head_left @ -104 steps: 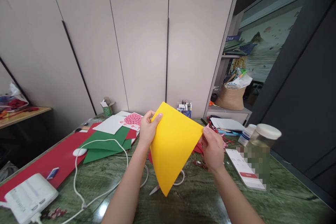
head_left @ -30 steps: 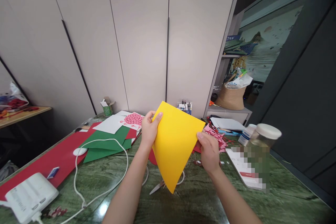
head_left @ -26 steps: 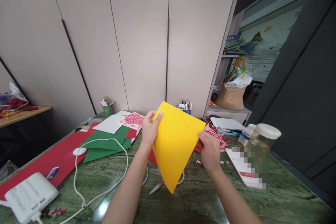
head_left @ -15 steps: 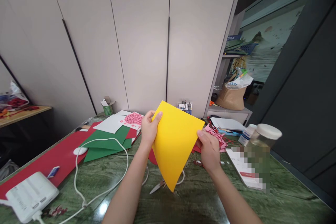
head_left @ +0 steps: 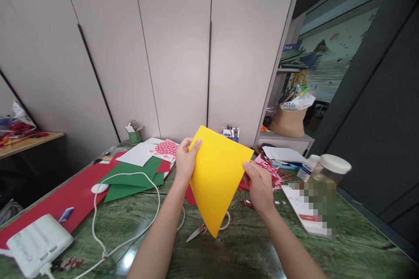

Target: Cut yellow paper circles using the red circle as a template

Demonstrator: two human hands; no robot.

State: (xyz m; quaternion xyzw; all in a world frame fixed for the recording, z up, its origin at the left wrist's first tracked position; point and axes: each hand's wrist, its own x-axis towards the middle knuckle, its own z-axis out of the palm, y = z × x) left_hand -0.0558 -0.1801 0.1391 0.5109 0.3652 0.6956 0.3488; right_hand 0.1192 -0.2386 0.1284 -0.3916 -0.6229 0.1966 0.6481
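A sheet of yellow paper (head_left: 218,174) is held up over the table, bent slightly, with one corner hanging down. My left hand (head_left: 186,159) grips its left edge near the top, thumb on the front face. At the right edge, just below the upper right corner, my right hand (head_left: 260,183) pinches the paper between thumb and fingers. Beneath the hanging corner lie scissors (head_left: 197,232) on the table, partly covered by the paper. Behind the sheet, part of a red paper piece (head_left: 190,196) shows.
Green paper (head_left: 134,176) and a long red sheet (head_left: 81,196) lie to the left, near a white power strip (head_left: 41,244) and its looping cable. On the right are pink and red scraps (head_left: 270,170), a phone (head_left: 304,211) and a lidded jar (head_left: 334,165). A pen holder (head_left: 231,133) stands behind.
The yellow sheet's right side and my right hand have shifted slightly to the left. My left hand stays almost in place, and both hands keep their hold.
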